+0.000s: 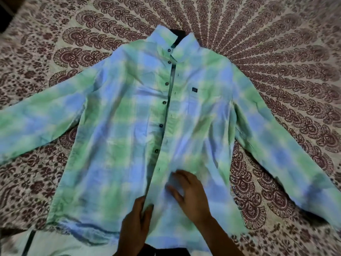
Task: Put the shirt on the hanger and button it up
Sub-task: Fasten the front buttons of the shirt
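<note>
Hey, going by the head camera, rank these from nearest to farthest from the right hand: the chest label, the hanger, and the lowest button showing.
1. The lowest button showing, just up and left of the right hand, on the shirt front edge.
2. The chest label, higher up on the pocket side.
3. The hanger, farthest, poking out at the collar.

One wide-angle camera, worn on the head, is looking forward and steeply down from the near side. It is sitting close over the shirt [129,117], which is filling most of the frame. The patterned bedspread [276,43] is reaching the far, left and right edges. The left hand [136,218] and right hand [190,196] are entering from the near edge.
</note>
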A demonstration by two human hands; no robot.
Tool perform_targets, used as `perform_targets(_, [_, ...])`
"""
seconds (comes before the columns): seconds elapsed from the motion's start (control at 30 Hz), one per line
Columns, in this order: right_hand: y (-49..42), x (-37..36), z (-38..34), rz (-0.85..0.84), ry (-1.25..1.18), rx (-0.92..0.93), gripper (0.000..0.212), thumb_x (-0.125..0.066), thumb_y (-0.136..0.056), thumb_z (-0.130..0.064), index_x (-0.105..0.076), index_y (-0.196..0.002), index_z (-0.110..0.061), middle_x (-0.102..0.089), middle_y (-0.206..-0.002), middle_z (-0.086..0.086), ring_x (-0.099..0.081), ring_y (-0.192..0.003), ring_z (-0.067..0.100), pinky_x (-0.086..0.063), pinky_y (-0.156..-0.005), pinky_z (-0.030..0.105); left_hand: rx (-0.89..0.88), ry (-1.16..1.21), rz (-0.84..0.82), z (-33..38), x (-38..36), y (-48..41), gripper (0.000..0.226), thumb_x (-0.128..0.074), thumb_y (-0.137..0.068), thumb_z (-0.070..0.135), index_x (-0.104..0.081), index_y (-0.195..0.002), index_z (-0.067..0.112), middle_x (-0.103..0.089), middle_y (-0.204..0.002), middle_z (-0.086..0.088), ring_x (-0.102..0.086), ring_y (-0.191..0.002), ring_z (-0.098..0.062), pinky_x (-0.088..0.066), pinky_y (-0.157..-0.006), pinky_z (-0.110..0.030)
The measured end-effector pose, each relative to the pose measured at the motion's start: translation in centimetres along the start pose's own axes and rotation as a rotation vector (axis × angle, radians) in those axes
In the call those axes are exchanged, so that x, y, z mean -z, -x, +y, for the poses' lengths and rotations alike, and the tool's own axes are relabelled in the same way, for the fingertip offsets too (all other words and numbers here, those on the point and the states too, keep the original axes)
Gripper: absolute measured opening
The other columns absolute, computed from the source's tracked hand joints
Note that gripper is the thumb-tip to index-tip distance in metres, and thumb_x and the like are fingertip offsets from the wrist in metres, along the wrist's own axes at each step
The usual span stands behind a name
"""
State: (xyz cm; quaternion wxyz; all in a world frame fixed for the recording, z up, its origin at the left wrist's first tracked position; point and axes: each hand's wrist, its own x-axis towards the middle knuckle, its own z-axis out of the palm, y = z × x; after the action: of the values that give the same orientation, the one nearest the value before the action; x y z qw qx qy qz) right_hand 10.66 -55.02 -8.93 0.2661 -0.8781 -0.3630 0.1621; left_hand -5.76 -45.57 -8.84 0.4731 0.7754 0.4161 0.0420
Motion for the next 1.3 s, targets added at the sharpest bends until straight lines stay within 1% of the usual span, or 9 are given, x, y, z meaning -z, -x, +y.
perform_targets(0.1, [0.7,0.0,-0.2,0.073,-0.064,-0.034,0.041,-0.044,-0.091,-0.047,-0.064,-0.111,-0.017,-0.065,-0.110,0.001,-0.057,-0.103,0.017,-0.043,-0.091,0.025,0.093,-0.167,-0.089,-0.4,1.0,-0.6,0.061,-0.055,-0.065,0.076,-0.049,-0.116,0.043,-0.069,-0.092,0.011,-0.067,-0.086,-0.014,-0.044,-0.066,-0.022])
perform_targets(0.23, [2.2,1.2,1.5,0.439,-0.103,-0.263,0.032,-0.045,-0.083,-0.019,-0.066,-0.105,-0.008,-0.066,-0.102,0.009,-0.057,-0.094,0.024,-0.044,-0.085,0.033,0.032,-0.196,0.094,-0.2,1.6,-1.5,0.038,-0.046,-0.074,0.065,-0.051,-0.090,0.031,-0.051,-0.048,0.007,-0.053,-0.050,-0.015,-0.040,-0.051,-0.027])
perform_targets(0.33, [5.1,1.9,4.9,0.625,-0.035,-0.561,0.035,-0.042,-0.074,-0.001,-0.065,-0.101,0.003,-0.065,-0.096,0.024,-0.058,-0.085,0.035,-0.044,-0.074,0.039,0.038,-0.174,0.231,-1.4,2.4,-1.7,0.024,-0.043,-0.085,0.045,-0.054,-0.096,0.027,-0.062,-0.078,0.002,-0.060,-0.074,-0.023,-0.045,-0.068,-0.035])
perform_targets(0.6, [11.5,3.9,6.7,0.360,-0.209,-0.677,0.067,-0.038,-0.062,-0.004,-0.050,-0.128,-0.004,-0.059,-0.119,0.019,-0.054,-0.111,0.030,-0.041,-0.095,0.037,-0.083,-0.682,0.188,-8.9,8.0,-0.6,0.056,-0.038,-0.086,0.044,-0.047,-0.129,0.010,-0.043,-0.138,-0.019,-0.036,-0.129,-0.038,-0.028,-0.106,-0.049])
perform_targets(0.8, [16.0,3.3,6.0,0.167,-0.091,-0.601,0.060,-0.054,-0.080,-0.020,-0.040,-0.138,-0.016,-0.056,-0.101,0.014,-0.053,-0.088,0.027,-0.047,-0.070,0.034,-0.482,-0.904,-0.087,-12.2,13.6,-1.4,0.062,-0.049,-0.074,0.064,-0.063,-0.114,0.019,-0.057,-0.126,-0.012,-0.053,-0.110,-0.034,-0.039,-0.094,-0.047])
perform_targets(1.0, [14.7,3.6,5.9,0.408,-0.336,-0.853,0.028,-0.068,-0.082,-0.011,-0.064,-0.105,0.004,-0.066,-0.091,0.019,-0.059,-0.081,0.021,-0.040,-0.072,0.029,-0.584,-0.862,-0.160,-12.6,17.0,-3.7,0.025,-0.042,-0.072,0.021,-0.059,-0.091,0.016,-0.061,-0.088,-0.009,-0.060,-0.075,-0.031,-0.035,-0.072,-0.031])
perform_targets(1.1, [14.7,3.6,6.1,0.610,-0.479,-0.952,0.020,-0.060,-0.070,-0.024,-0.066,-0.087,-0.014,-0.064,-0.073,0.004,-0.055,-0.064,-0.003,-0.043,-0.067,0.030,-0.639,-0.822,-0.185,-12.9,18.1,-3.2,0.030,-0.039,-0.068,0.013,-0.059,-0.090,0.012,-0.055,-0.090,-0.007,-0.052,-0.078,-0.023,-0.035,-0.068,-0.029])
perform_targets(1.2, [14.9,3.8,7.5,0.801,-0.493,-0.952,0.037,-0.058,-0.076,0.002,-0.060,-0.073,-0.035,-0.064,-0.067,-0.019,-0.055,-0.064,-0.008,-0.045,-0.064,0.018,-0.518,-0.858,-0.079,-13.9,19.7,-2.6,0.026,-0.043,-0.070,0.015,-0.060,-0.089,0.010,-0.056,-0.092,-0.010,-0.057,-0.078,-0.034,-0.039,-0.070,-0.035])
perform_targets(1.3, [14.3,3.8,7.1,0.546,-0.555,-0.906,0.036,-0.065,-0.079,0.003,-0.058,-0.102,-0.024,-0.064,-0.086,-0.007,-0.059,-0.071,0.010,-0.050,-0.055,0.020,-0.275,-0.868,0.091,-14.6,20.1,-2.5,0.029,-0.058,-0.073,0.020,-0.058,-0.097,0.003,-0.053,-0.101,-0.024,-0.051,-0.088,-0.045,-0.041,-0.076,-0.050])
